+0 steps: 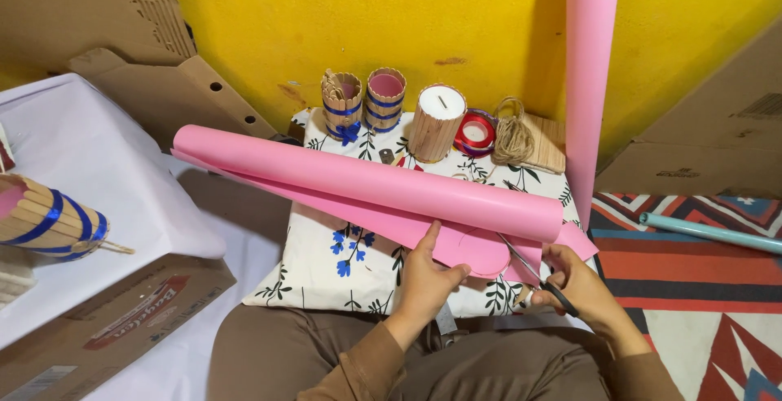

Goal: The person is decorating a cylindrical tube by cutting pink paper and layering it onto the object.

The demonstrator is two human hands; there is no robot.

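The left hand (425,280) grips the pink paper (366,185) flat to keep it still. The right hand (580,285) holds scissors (538,275), blades seemingly in the paper's edge, between both hands, over a flowery cushion (342,262).

brown labelled carton (114,328), lower left

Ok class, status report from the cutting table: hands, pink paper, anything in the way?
Left hand pinning pink paper. Right hand working scissors through its curved edge. Rolled part lies just behind the cut.
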